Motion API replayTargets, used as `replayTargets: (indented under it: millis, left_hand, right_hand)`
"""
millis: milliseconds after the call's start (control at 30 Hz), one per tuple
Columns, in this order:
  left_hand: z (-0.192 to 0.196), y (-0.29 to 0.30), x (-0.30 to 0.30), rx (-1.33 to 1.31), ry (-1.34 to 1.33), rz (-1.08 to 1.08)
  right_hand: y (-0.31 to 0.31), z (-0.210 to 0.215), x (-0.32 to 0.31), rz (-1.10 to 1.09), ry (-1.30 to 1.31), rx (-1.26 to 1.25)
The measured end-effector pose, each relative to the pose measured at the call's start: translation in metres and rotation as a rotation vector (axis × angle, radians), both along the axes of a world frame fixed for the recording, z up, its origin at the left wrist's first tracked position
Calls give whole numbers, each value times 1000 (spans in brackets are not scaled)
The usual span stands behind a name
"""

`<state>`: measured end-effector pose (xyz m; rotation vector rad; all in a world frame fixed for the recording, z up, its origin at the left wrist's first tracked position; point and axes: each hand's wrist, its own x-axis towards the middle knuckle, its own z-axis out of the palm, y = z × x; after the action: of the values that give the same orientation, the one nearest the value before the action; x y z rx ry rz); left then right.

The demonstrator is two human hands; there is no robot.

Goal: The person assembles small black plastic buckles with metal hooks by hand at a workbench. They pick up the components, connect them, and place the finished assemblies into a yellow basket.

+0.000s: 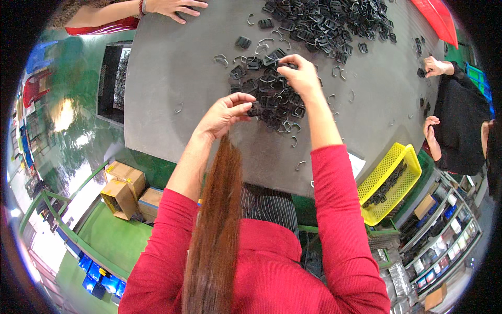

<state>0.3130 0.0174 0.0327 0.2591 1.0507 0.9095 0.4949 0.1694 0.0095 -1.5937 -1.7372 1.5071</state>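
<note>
Black plastic buckles [272, 99] lie heaped on the grey tabletop [172, 68], at 12 o'clock from the person's chest, with loose bent wire clips [295, 141] scattered around them. Left hand [226, 112] pinches one black buckle [254, 109] between thumb and fingers at the heap's 8 o'clock edge. Right hand [298, 72] is closed narrow on a small piece at the heap's 1 o'clock side; what it grips I cannot tell. A larger pile of buckles [329, 23] sits further off at 1 o'clock. A yellow basket [389, 180] hangs off the tabletop edge at 4 o'clock. Other people's hands rest at 11 and 3 o'clock
</note>
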Motion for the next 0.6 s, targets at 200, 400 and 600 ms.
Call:
replayTargets:
  millis: [200, 400, 600]
  left_hand:
    - [-2, 19, -34, -28, 250, -24]
    - [3, 26, -41, 44, 560, -245]
    - [-7, 15, -68, -81, 313, -105]
  right_hand:
    - [-4, 24, 65, -243, -42, -317]
    - [-14, 29, 121, -207, -82, -305]
    - [-19, 31, 113, -25, -661, 279]
